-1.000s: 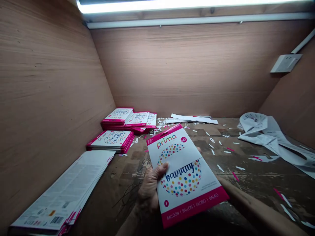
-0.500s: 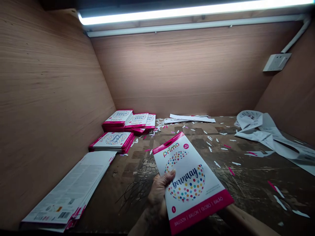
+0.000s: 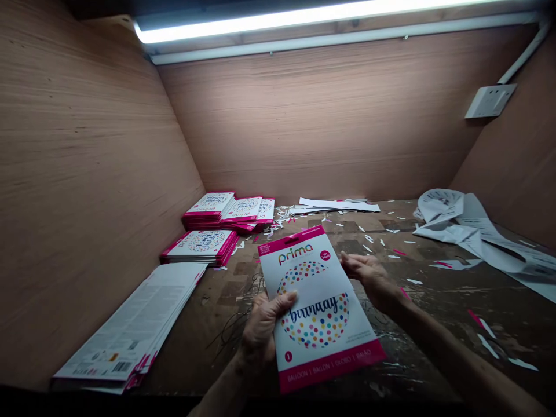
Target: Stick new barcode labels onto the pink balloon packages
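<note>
A balloon packet (image 3: 319, 324) is tilted up over the table, white with a pink top and bottom band, coloured dots and the word "prima". My left hand (image 3: 263, 324) grips its left edge, thumb lying across the printed front and the other fingers hidden behind. At the packet's upper right edge is my right hand (image 3: 369, 275), its fingers pinched together. What sits between those fingertips, if anything, is too small to make out. A white panel hides the upper part of the printed lettering on the packet.
Stacks of similar packets (image 3: 200, 243) stand along the left wall, with a pile of long printed cards (image 3: 130, 324) in front. White paper strips (image 3: 334, 205) lie at the back. Crumpled printed paper (image 3: 473, 226) rests at the right. Small cut scraps and dark threads litter the table.
My right hand has come out from behind the packet to its upper right edge. The packet has shifted slightly left and stands straighter, still held in my left hand.
</note>
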Motion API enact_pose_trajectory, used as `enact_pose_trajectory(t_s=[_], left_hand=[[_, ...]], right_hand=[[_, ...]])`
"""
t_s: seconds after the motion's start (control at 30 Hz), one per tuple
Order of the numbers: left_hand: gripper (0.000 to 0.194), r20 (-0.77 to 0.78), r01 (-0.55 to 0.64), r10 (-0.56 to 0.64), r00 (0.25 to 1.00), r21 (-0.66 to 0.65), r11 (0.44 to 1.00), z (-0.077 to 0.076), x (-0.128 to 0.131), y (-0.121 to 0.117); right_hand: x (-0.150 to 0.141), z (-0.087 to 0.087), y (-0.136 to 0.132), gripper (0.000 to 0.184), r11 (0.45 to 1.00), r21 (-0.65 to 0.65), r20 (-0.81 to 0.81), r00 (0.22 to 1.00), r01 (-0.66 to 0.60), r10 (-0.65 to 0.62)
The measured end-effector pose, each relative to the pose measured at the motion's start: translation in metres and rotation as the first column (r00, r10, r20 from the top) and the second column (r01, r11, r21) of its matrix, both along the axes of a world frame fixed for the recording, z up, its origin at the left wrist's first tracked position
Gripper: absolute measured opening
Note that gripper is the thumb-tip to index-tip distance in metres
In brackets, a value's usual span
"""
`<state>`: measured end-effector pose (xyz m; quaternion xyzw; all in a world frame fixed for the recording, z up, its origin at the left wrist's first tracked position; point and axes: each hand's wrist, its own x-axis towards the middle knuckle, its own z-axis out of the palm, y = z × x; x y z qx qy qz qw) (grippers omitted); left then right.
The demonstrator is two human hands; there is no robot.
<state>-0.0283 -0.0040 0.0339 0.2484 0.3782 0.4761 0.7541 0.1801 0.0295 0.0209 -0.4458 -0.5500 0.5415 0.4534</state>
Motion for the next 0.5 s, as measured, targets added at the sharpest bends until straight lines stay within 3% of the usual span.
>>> enact_pose_trajectory(t_s=[0.07, 0.17, 0.3, 0.5], left_hand=[[0.028, -0.054, -0.009, 0.011, 0.998, 0.035, 0.999, 0.002, -0.004, 0.002], [0.03, -0.107, 0.009, -0.001, 0.994, 0.079, 0.997, 0.003, -0.004, 0.004], [0.033, -0.115, 0.06, -0.045, 0.992, 0.131, 0.99, 0.0, 0.001, 0.006], [0.033, -0.178, 0.122, -0.093, 0.98, 0.161, 0.979, -0.004, 0.01, 0.009]], right_hand=[[0.008, 0.006, -0.006, 0.049, 0.993, -0.037, -0.008, 0.993, -0.116, 0.116], [0.012, 0.012, -0.015, 0.036, 0.972, -0.132, -0.038, 0.981, -0.193, 0.19], [0.004, 0.002, -0.021, 0.04, 0.953, -0.241, -0.16, 0.976, -0.183, 0.147], [-0.01, -0.022, -0.025, 0.036, 0.961, -0.263, -0.267, 0.963, -0.085, 0.012]])
